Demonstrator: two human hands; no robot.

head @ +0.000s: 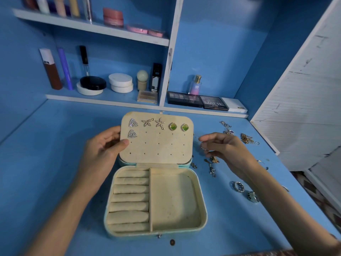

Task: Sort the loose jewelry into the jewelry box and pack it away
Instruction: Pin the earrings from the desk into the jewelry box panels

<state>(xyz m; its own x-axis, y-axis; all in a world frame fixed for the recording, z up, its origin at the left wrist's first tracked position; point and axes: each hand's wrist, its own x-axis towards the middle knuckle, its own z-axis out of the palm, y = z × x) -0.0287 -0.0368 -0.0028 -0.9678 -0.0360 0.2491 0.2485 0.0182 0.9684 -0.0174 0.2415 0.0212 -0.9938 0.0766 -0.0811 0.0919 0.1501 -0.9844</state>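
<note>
While the left hand [103, 150] clamps the lid [156, 145] steady, the right hand [226, 150], with curled fingers [209, 138] and an unclear grip, should pinch one loose earring [214, 160] squarely.

Tangled chains [246, 138], links too small

Perfume bottle [195, 85]: "SB" on its pink front. Black palette [213, 103] just right of the bottle, nearer the shelf edge: "MATTE" in pale capitals on the lid. Smaller print beneath is unreadable.

jewelry box [200, 191]: matt cream velvety lining | rings [239, 186]: shiny metal | table [55, 145]: matt blue
</note>
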